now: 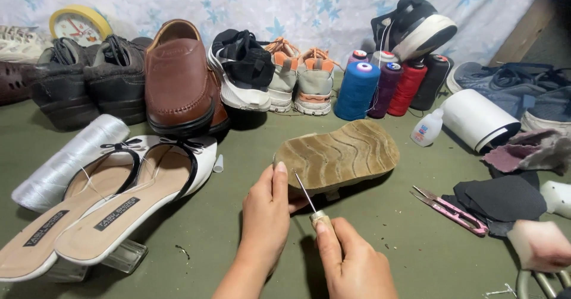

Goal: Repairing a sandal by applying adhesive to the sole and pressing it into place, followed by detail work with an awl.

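Note:
A tan shoe (339,154) lies sole-up on the green table, its wavy ridged sole facing me. My left hand (266,213) grips the near end of that shoe, thumb on the sole's edge. My right hand (351,263) is closed on a stitching awl (310,202) with a pale wooden handle; its thin metal needle points up and left toward the edge of the sole, right beside my left thumb.
White slip-on sandals (113,204) and a white thread roll (65,159) lie left. Shoes line the back: black (89,79), brown loafer (178,76), sneakers (279,76). Thread cones (357,90), a small bottle (427,128), a white roll (476,119), pink snips (450,210) and black patches (502,199) sit right.

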